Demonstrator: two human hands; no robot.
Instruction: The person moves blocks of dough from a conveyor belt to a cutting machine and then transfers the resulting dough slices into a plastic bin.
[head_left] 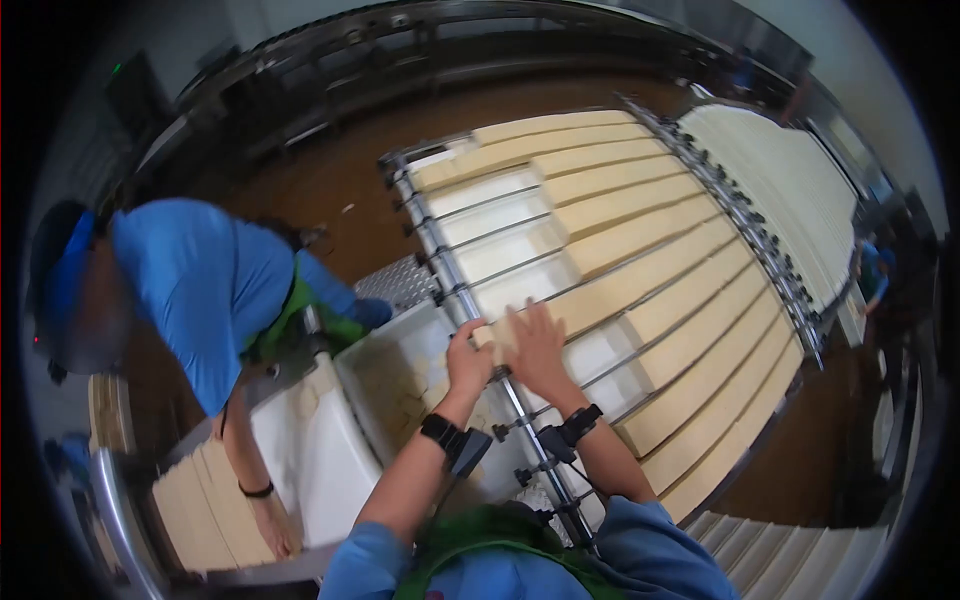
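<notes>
Sloped table: broad white-decked frame with thin steel divider rods (740, 355), filling the centre and right; cream strips lie in its rows, white deck showing at several near ends.
Floor: brown, wet-looking floor (330, 210) beyond the table.
Back equipment: long dark metal bench (440, 85) along the far wall, well apart from me.
Second line: white ribbed surface (775, 160) past the far rail; small blue-clad figure near it.
Co-worker: person in blue shirt and green apron (190, 270), bent over at my left, one hand down by cream sheets (205, 510), well apart from my hands.
Bin: pale grey rectangular plastic bin (400, 325), just beside the table, partly behind my left forearm; cream scraps inside.
In the way: shiny steel rail with black knobs (455, 275) along the near edge, passing under my hands.
Strip: long flat cream strip (610, 290), in its row between rods, near end at my hands.
Right hand: my right hand (538, 350), fingers spread, palm down on the strip.
Left hand: my left hand (468, 362), fingers curled at the strip's end; can't tell if clamped on strip or rail.
Wrists: black strapped devices (447, 435), one each.
</notes>
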